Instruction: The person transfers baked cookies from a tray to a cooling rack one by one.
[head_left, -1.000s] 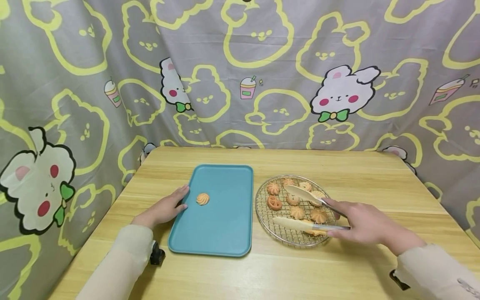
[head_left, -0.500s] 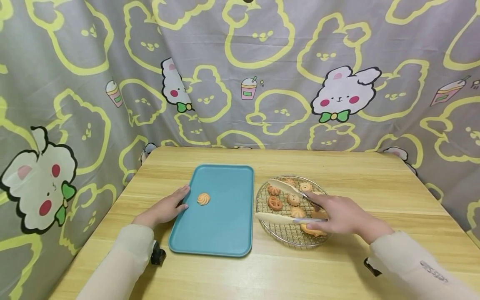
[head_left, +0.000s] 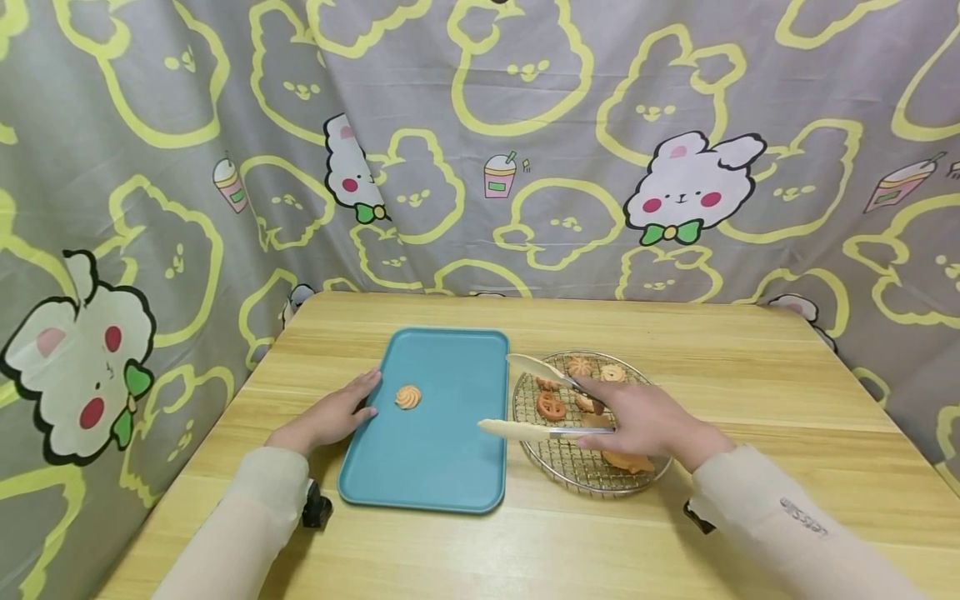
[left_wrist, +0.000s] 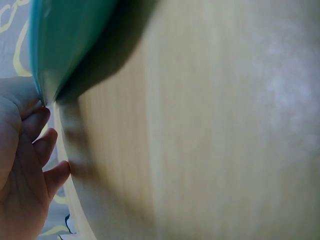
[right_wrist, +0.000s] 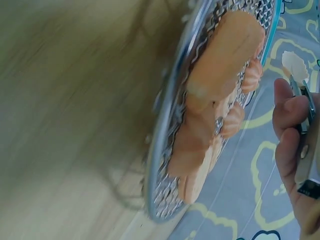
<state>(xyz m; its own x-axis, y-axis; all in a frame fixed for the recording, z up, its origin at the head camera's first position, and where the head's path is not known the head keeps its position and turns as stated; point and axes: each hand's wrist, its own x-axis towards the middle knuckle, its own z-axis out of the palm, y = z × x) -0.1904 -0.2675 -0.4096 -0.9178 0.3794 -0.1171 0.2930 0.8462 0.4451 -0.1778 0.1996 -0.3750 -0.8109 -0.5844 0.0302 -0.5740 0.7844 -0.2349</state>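
A teal tray [head_left: 442,467] lies on the table with one swirl cookie [head_left: 408,397] at its left. My left hand [head_left: 327,417] rests against the tray's left rim, thumb and fingers touching it. In the left wrist view, fingertips [left_wrist: 60,172] show beside the tray edge. My right hand [head_left: 648,417] holds metal tongs [head_left: 566,432] with pale, scalloped tips. Their tips are spread apart with nothing visible between them, one over the tray's right side. Below the right hand is a round wire rack [head_left: 555,475] of assorted cookies, partly hidden, including a pretzel-shaped cookie [head_left: 551,406].
The wooden table [head_left: 420,558] runs back to a grey curtain [head_left: 420,75] with yellow cartoon outlines. The rack's metal rim [right_wrist: 155,145] stands a little above the table in the right wrist view. A narrow strip of table separates rack and tray.
My right hand has moved left with the tongs, from above the rack's right side toward the tray. The left hand, tray and swirl cookie have stayed in place.
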